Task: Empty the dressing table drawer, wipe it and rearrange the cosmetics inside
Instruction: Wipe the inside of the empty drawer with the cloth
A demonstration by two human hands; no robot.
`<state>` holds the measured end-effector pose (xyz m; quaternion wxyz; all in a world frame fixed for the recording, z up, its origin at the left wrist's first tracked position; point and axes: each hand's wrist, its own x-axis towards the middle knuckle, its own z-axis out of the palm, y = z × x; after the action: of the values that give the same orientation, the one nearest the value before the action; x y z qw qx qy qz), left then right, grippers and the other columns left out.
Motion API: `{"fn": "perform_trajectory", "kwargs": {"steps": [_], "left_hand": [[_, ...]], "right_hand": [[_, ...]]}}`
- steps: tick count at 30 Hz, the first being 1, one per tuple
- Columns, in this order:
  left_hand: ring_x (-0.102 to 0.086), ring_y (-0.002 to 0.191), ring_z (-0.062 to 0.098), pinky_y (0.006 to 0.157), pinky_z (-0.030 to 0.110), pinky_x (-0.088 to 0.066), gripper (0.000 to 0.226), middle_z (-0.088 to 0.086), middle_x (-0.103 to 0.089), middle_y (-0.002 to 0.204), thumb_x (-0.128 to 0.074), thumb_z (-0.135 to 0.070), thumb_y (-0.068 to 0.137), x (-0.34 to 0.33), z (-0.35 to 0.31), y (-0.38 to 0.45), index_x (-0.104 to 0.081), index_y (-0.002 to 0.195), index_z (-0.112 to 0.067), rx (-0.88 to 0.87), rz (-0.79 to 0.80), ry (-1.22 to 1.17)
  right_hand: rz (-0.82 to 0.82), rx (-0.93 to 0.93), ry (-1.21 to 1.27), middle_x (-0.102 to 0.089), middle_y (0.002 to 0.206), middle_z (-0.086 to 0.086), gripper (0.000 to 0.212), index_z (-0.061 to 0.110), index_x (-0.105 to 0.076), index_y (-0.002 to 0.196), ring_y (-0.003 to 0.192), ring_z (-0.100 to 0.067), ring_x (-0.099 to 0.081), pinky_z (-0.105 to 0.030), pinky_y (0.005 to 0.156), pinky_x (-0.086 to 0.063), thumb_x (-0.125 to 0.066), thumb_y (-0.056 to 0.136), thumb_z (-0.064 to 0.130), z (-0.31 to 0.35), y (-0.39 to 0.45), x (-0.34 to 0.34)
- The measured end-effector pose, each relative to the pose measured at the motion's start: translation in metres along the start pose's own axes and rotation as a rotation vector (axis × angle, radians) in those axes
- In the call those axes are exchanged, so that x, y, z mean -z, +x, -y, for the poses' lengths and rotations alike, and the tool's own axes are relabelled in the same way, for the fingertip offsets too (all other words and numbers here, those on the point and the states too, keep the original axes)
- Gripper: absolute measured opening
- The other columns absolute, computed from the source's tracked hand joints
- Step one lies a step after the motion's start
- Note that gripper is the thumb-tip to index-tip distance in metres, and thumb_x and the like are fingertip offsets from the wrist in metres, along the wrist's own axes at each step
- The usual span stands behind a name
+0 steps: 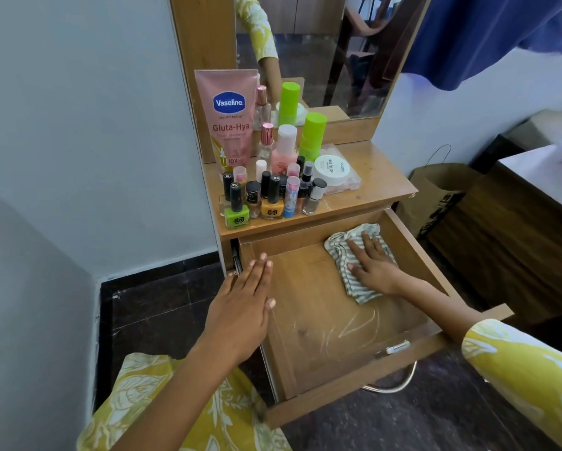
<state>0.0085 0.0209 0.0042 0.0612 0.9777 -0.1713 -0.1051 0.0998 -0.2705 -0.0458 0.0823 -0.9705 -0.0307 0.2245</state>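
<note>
The wooden drawer (305,369) is pulled out and holds only a striped grey-white cloth (344,249) in its far right part. My right hand (372,265) presses flat on the cloth with straight fingers. My left hand (240,307) rests flat with straight fingers over the drawer's left wall. White streaks mark the drawer's bottom near the front. The cosmetics stand on the dressing table top (380,177): a pink Vaseline tube (229,118), a green bottle (312,135), a pink bottle (284,151), several nail polish bottles (266,196) and a white round jar (331,170).
A mirror (322,53) rises behind the cosmetics. A grey wall is at the left, with dark floor below. A brown paper bag (436,196) stands right of the table, beside a dark wooden piece of furniture (517,229). The drawer's metal handle (400,382) hangs at its front.
</note>
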Motion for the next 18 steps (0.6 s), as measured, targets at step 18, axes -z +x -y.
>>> {"fn": "perform_trajectory", "kwargs": {"steps": [18], "left_hand": [[0.022, 0.14, 0.012, 0.114, 0.034, 0.008, 0.058, -0.001, 0.032, 0.149, -0.011, -0.038, 0.101, 0.0, 0.001, 0.002, 0.027, 0.141, -0.019, -0.009, 0.023, 0.016]], "right_hand": [[-0.022, 0.02, 0.118, 0.009, 0.158, -0.02, 0.072, 0.03, -0.007, 0.149, 0.146, -0.031, 0.011, -0.041, 0.119, -0.007, -0.048, 0.093, 0.047, -0.006, -0.001, 0.009]]}}
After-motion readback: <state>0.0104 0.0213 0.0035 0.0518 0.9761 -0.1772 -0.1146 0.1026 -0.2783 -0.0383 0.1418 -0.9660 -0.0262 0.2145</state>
